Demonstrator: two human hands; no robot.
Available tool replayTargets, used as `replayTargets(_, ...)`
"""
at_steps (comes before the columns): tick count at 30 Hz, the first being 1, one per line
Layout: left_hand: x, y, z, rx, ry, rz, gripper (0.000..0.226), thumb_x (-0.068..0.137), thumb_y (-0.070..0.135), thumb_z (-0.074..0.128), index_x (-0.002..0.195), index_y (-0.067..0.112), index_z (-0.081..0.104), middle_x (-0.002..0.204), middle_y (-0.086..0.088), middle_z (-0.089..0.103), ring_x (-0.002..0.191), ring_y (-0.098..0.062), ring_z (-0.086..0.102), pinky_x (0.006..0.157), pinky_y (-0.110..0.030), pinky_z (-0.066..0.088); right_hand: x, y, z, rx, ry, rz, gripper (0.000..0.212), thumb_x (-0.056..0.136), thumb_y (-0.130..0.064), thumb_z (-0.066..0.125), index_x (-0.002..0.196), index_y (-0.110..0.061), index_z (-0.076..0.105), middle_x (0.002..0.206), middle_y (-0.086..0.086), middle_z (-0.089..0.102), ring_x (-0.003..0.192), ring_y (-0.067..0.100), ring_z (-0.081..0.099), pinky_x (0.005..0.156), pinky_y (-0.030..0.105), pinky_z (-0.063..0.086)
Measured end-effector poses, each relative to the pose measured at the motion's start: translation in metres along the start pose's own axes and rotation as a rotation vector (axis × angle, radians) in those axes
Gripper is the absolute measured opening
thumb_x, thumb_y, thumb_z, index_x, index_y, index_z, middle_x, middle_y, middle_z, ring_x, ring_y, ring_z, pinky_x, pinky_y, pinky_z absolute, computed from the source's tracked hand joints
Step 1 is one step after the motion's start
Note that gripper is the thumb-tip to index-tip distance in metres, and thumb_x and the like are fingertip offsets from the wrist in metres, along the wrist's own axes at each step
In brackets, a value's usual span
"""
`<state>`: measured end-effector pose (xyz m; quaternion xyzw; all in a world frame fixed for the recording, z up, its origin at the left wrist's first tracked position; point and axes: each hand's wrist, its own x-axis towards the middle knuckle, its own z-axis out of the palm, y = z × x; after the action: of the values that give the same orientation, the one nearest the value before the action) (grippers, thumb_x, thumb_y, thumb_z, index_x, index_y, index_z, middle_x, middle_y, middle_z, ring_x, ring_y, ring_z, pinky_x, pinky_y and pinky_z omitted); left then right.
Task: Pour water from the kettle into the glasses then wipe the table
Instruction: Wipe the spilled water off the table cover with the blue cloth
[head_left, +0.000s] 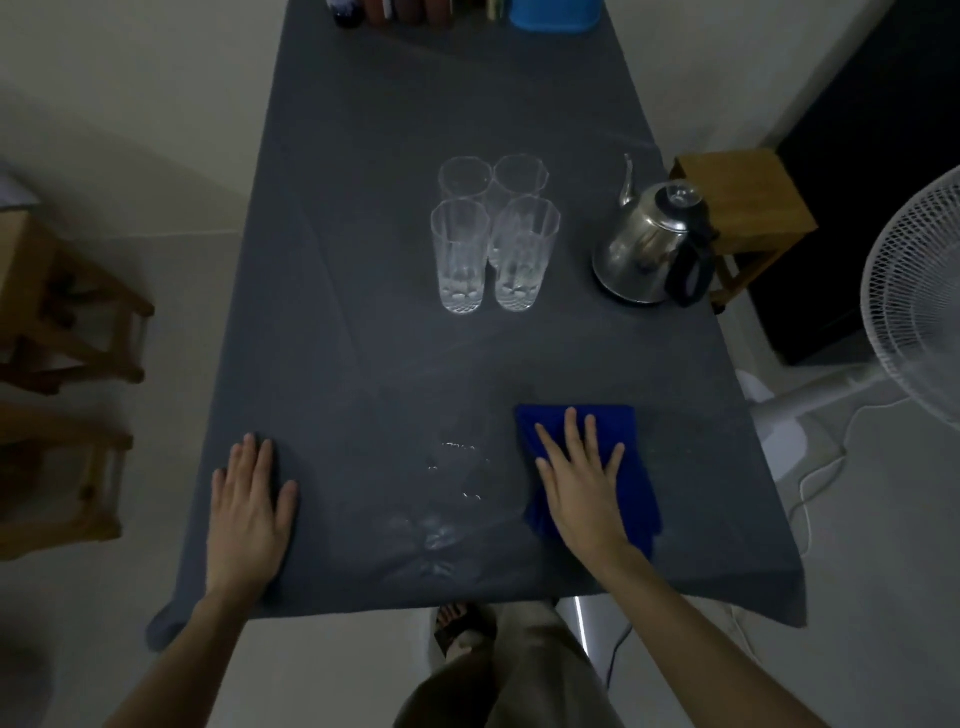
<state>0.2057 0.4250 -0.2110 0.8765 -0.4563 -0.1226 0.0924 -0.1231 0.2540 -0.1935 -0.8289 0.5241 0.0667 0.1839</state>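
**Wiping step in hand, spill beside the cloth**

The right hand (582, 483) presses flat, fingers spread, on the blue cloth (631, 431); the left hand (249, 506) lies open on the counter (363, 260). Wet streaks (457, 462) glint between them, so the next move is likely a leftward sweep. Farther off stand four clear glasses (491, 234), and to their right the steel kettle (649, 244).

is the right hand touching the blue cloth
Touching. The head view shows the right hand lying flat, palm down, on the blue cloth, fingers spread across it with no gap.
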Motion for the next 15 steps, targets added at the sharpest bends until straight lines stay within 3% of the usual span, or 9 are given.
replayTargets(2,-0.001,-0.002,0.0,-0.004,0.03,-0.03,0.07,0.096,0.053,0.018,0.151,0.011,0.023,0.161,-0.009,0.016,0.149,-0.022,0.01,0.119,-0.025,-0.009,-0.003,-0.01,0.005,0.039,0.001,-0.038,0.075,0.098,-0.05,-0.007,0.144,-0.019,0.043,0.157,0.011,0.028,0.145,0.031,0.023,0.111,0.066,0.016)
replayTargets(8,0.0,-0.004,0.004,0.005,0.055,-0.021,0.065,0.097,0.047,0.023,0.151,0.011,0.022,0.161,-0.008,0.016,0.149,-0.02,0.009,0.121,-0.029,-0.006,-0.01,0.032,0.005,0.175,0.157,-0.012,0.066,0.1,-0.052,0.01,0.145,-0.012,0.039,0.157,-0.002,0.026,0.147,0.013,0.016,0.12,0.052,0.011)
replayTargets(12,0.001,-0.006,0.006,0.0,0.069,-0.019,0.065,0.096,0.046,0.026,0.151,0.01,0.024,0.161,-0.009,0.018,0.149,-0.021,0.01,0.122,-0.032,-0.003,0.005,0.062,-0.012,0.168,0.206,0.139,0.052,0.102,-0.037,0.026,0.149,-0.014,0.031,0.16,-0.002,0.019,0.149,0.014,0.009,0.12,0.052,0.002)
replayTargets(15,0.001,-0.006,0.005,0.003,0.079,-0.014,0.065,0.096,0.045,0.027,0.151,0.01,0.023,0.161,-0.009,0.017,0.149,-0.021,0.009,0.122,-0.034,-0.002,0.029,0.063,-0.024,0.274,0.282,0.27,0.05,0.104,-0.031,0.027,0.15,-0.013,0.028,0.16,0.003,0.02,0.149,0.017,0.009,0.119,0.054,-0.002)
